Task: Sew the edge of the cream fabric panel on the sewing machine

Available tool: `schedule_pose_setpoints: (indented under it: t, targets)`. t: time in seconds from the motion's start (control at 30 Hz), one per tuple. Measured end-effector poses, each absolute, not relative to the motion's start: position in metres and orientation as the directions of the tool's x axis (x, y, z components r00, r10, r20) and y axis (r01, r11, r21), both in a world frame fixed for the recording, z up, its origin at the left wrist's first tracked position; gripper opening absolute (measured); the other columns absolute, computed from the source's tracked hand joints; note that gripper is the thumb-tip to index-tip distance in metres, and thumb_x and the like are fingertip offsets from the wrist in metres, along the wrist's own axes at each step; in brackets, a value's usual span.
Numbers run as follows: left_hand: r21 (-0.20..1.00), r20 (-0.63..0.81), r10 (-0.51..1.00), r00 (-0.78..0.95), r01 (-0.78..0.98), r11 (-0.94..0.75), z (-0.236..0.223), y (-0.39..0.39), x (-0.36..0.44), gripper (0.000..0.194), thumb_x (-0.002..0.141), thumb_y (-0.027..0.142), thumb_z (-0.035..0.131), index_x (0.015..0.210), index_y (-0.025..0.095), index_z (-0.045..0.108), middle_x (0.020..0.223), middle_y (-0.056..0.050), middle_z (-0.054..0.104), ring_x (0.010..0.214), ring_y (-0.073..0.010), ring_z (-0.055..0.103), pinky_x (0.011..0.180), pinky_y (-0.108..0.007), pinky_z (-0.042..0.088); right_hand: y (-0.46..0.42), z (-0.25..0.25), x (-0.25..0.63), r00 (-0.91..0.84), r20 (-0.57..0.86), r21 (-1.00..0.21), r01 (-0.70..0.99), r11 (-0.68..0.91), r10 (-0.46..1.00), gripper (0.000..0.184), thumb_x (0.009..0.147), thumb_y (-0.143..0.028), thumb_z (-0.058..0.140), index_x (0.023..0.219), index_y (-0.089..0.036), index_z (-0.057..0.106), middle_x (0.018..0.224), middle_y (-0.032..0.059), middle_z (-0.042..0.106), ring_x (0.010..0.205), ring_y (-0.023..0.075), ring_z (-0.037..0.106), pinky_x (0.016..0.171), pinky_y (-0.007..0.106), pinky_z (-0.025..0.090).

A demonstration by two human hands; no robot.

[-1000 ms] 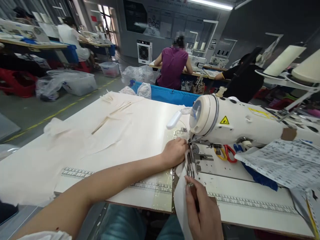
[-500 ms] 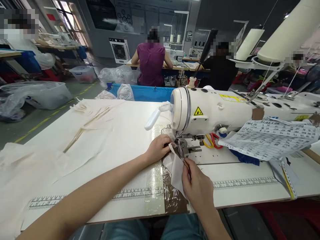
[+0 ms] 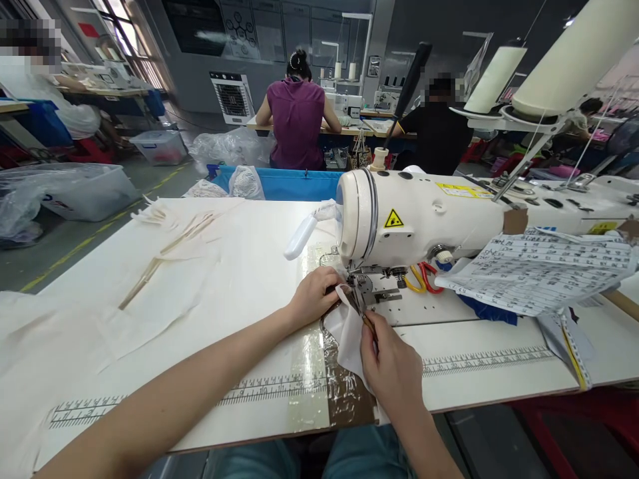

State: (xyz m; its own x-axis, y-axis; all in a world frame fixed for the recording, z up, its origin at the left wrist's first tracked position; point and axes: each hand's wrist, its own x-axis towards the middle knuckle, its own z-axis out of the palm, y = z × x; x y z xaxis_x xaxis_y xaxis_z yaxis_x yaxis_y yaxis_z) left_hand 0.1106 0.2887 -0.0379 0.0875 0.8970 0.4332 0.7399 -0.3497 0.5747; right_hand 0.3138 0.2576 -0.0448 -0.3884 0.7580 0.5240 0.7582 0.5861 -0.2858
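Beside the presser foot of the white sewing machine [image 3: 399,213], my left hand [image 3: 313,294] has its fingers closed on a white fabric piece [image 3: 352,342]. The fabric hangs from the needle area down over the brown taped strip of the table. My right hand [image 3: 389,352] is closed around small metal scissors [image 3: 358,301], whose blades point up toward the needle, right at the fabric's edge. Their handle is mostly hidden in my palm. Whether the blades touch the cloth, I cannot tell.
Red and yellow handles [image 3: 423,278] lie behind the needle plate. Printed sheets [image 3: 539,273] lean by the machine's right side. Sheer white cloth [image 3: 164,299] spreads across the table's left. Thread cones [image 3: 496,76] stand upper right. A blue fabric bin [image 3: 294,185] adjoins the far edge.
The view has swung right. The scissors have moved from beside the machine bed, pointing along it, to tilt against the fabric, which now folds open below my left hand. Little differs since half a second ago.
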Motion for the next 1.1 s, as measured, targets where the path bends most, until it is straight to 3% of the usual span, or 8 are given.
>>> schedule_pose_setpoints:
  t: [0.33, 0.6, 0.9, 1.1]
  targets:
    - [0.369, 0.507, 0.841, 0.189, 0.834, -0.411, -0.041, 0.289, 0.113, 0.011, 0.086, 0.015, 0.051, 0.09, 0.017, 0.06, 0.087, -0.006, 0.064, 0.083, -0.0208, 0.057, 0.074, -0.036, 0.051, 0.255, -0.038, 0.312, -0.421, 0.508, -0.25, 0.762, 0.597, 0.751, 0.037, 0.099, -0.02, 0.033, 0.111, -0.013, 0.067, 0.089, 0.0075, 0.079, 0.058, 0.017, 0.071, 0.044, 0.026, 0.042]
    - [0.455, 0.513, 0.841, 0.171, 0.777, -0.435, -0.038, 0.289, 0.108, 0.013, 0.087, 0.012, 0.048, 0.086, 0.019, 0.059, 0.085, -0.003, 0.064, 0.083, -0.0181, 0.059, 0.074, -0.033, 0.052, 0.255, -0.036, 0.309, -0.407, 0.48, -0.257, 0.782, 0.568, 0.777, 0.032, 0.096, -0.016, 0.039, 0.108, -0.014, 0.068, 0.08, 0.0051, 0.077, 0.056, 0.0175, 0.07, 0.044, 0.026, 0.042]
    - [0.084, 0.611, 0.673, 0.416, 0.812, -0.578, -0.035, 0.288, 0.11, 0.017, 0.091, 0.007, 0.048, 0.092, 0.016, 0.063, 0.092, -0.007, 0.068, 0.087, -0.0196, 0.06, 0.071, -0.032, 0.057, 0.256, -0.041, 0.307, -0.417, 0.49, -0.223, 0.789, 0.572, 0.766, 0.031, 0.095, -0.013, 0.042, 0.11, -0.01, 0.068, 0.083, 0.0079, 0.077, 0.058, 0.0176, 0.071, 0.043, 0.026, 0.043]
    - [0.091, 0.489, 0.715, 0.5, 0.786, -0.611, -0.025, 0.283, 0.106, 0.021, 0.09, 0.006, 0.049, 0.097, 0.012, 0.067, 0.1, -0.011, 0.066, 0.096, -0.021, 0.059, 0.075, -0.033, 0.059, 0.25, -0.039, 0.31, -0.407, 0.522, -0.221, 0.784, 0.58, 0.75, 0.033, 0.097, -0.015, 0.036, 0.111, -0.009, 0.066, 0.081, 0.0078, 0.077, 0.054, 0.0183, 0.07, 0.041, 0.028, 0.043]
